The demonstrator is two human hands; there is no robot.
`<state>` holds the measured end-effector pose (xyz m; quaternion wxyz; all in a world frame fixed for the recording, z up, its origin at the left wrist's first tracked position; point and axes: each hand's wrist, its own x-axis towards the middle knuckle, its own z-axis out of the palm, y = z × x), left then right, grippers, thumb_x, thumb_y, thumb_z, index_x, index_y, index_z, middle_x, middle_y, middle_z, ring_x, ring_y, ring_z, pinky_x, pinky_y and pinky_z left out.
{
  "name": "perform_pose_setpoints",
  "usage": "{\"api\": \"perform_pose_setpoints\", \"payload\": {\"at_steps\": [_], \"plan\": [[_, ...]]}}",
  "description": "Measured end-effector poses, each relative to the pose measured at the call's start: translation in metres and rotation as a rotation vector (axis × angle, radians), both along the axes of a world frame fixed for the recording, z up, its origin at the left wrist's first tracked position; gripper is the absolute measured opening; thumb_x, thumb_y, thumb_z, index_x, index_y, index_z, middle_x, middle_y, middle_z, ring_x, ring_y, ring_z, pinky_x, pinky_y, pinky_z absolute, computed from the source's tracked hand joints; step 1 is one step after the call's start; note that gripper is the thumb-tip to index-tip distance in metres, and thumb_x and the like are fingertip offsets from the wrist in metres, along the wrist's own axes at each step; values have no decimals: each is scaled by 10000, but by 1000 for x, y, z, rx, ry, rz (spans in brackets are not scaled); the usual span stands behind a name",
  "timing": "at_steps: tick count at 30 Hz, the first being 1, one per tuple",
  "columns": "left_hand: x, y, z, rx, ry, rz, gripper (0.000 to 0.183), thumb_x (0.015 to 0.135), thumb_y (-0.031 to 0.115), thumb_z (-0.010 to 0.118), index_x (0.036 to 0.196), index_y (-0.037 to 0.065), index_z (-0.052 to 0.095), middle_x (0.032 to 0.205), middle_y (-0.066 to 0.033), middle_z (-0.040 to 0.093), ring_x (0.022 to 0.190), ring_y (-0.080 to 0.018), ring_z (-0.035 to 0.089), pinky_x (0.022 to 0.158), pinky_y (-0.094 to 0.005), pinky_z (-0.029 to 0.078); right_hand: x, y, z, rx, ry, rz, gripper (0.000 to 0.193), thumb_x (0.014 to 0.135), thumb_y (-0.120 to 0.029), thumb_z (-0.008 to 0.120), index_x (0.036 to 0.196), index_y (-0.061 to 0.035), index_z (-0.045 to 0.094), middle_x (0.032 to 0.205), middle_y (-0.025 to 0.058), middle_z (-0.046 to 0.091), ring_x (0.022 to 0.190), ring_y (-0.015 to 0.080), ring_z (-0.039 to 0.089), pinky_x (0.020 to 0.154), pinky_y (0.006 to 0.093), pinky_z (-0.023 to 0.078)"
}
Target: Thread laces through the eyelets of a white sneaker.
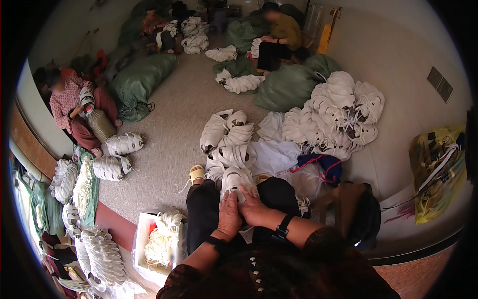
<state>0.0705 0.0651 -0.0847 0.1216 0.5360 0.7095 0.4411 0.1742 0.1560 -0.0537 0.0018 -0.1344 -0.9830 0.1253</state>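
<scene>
Between my knees lies a white shoe upper (235, 178), its far end pointing away from me. My left hand (229, 215) presses on its near left side with the fingers together. From the right, my right hand (255, 207) grips the same upper, fingers laid over its top. The palms and the underside of the upper are hidden. Just beyond it, a heap of white shoe uppers (226, 137) sits on the floor. To the left of my legs stands a white box (143, 244) of loose cream laces (167, 236).
Bundled white uppers (343, 107) are piled at the right, beside a green sack (286, 89). A dark blue cloth (323, 167) and a yellow bag (438, 174) lie nearer. Co-workers sit at the left (74, 102) and far back (284, 35). More uppers (102, 256) line the lower left.
</scene>
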Motion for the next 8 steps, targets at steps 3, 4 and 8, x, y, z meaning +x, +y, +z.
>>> {"api": "perform_pose_setpoints", "payload": {"at_steps": [3, 4, 8], "plan": [[0, 8, -3, -123, 333, -44, 544, 733, 77, 510, 1252, -26, 380, 1338, -205, 354, 1281, -391, 271, 1033, -503, 225, 0, 7, -11, 37, -130, 25, 539, 653, -88, 576, 1185, -22, 517, 1348, 229, 351, 1350, 394, 54, 1037, 610, 119], [-1, 8, -2, -118, 335, -32, 544, 733, 77, 510, 1252, -26, 380, 1338, -205, 354, 1281, -391, 271, 1033, -503, 225, 2, 7, -13, 44, -127, 36, 539, 653, -88, 576, 1185, -22, 517, 1348, 229, 351, 1350, 394, 54, 1037, 610, 119], [-5, -1, -3, -109, 285, -66, 570, 725, 73, 522, 1267, -15, 371, 1349, -187, 346, 1290, -388, 260, 1045, -500, 203, 3, 1, -9, -124, -84, -58, 631, 625, -80, 564, 1252, -72, 495, 1395, 170, 323, 1367, 352, -19, 1061, 583, 48]]}}
